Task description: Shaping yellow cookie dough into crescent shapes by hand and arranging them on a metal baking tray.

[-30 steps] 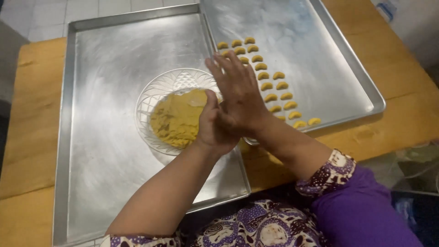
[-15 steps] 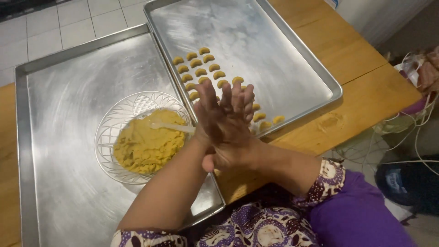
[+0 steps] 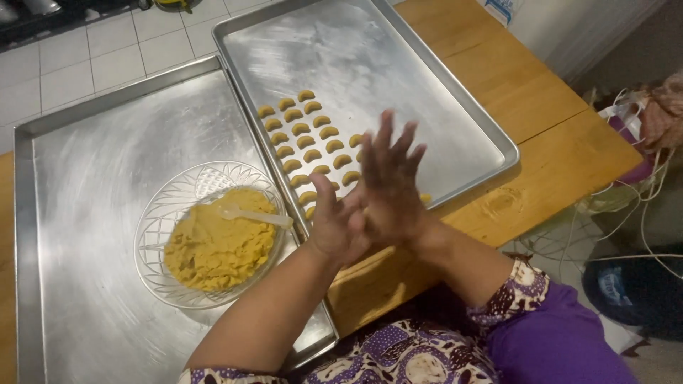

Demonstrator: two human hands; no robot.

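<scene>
Palms pressed together, fingers spread, left hand (image 3: pixel 334 227) and right hand (image 3: pixel 391 192) hover over the wooden table's (image 3: pixel 555 156) near edge (tiled floor (image 3: pixel 107 50) beyond).

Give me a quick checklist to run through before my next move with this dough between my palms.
1. Left hand and right hand pressed palm to palm: ok.
2. Dough piece between the palms: cannot tell, hidden.
3. Free room on the right-hand silver metal baking tray beside the small yellow crescent-shaped dough pieces: ok.
4. Yellow dough left in the clear patterned glass bowl: ok.
5. White plastic spoon within reach in that bowl: ok.
6. Bowl resting flat on the left-hand silver metal baking tray: ok.
</scene>
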